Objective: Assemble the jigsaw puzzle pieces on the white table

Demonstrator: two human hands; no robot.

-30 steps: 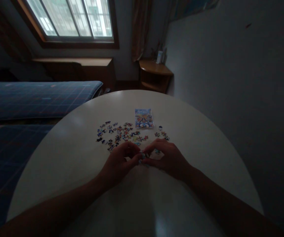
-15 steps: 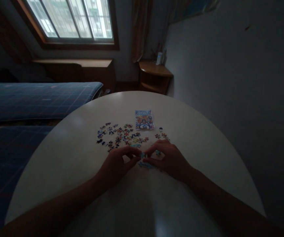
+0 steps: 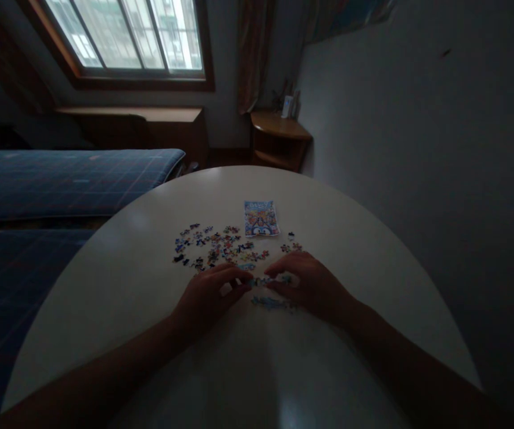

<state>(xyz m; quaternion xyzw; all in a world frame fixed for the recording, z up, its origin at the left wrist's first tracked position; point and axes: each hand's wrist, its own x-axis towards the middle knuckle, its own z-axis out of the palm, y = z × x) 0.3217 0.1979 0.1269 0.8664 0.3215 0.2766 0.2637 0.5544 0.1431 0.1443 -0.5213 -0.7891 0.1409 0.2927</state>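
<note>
Both my hands rest on a round white table [image 3: 149,298], fingertips meeting at its middle. My left hand [image 3: 207,298] pinches thumb against fingers on small jigsaw pieces [image 3: 257,280] held between the two hands. My right hand [image 3: 312,286] pinches the same pieces from the other side. A short strip of joined bluish pieces [image 3: 271,303] lies on the table just under my right hand. Several loose coloured pieces [image 3: 214,244] are scattered beyond my left hand. A small puzzle picture card [image 3: 261,217] lies flat farther back.
A few more loose pieces [image 3: 291,244] lie behind my right hand. A blue checked bed [image 3: 60,179] runs along the left of the table. A wooden corner shelf [image 3: 279,137] and a window [image 3: 131,36] stand at the back. A grey wall closes the right side.
My hands have stayed together pinching pieces. The joined bluish strip now shows on the table below my right hand, where the fingers covered it before. The view has shifted slightly.
</note>
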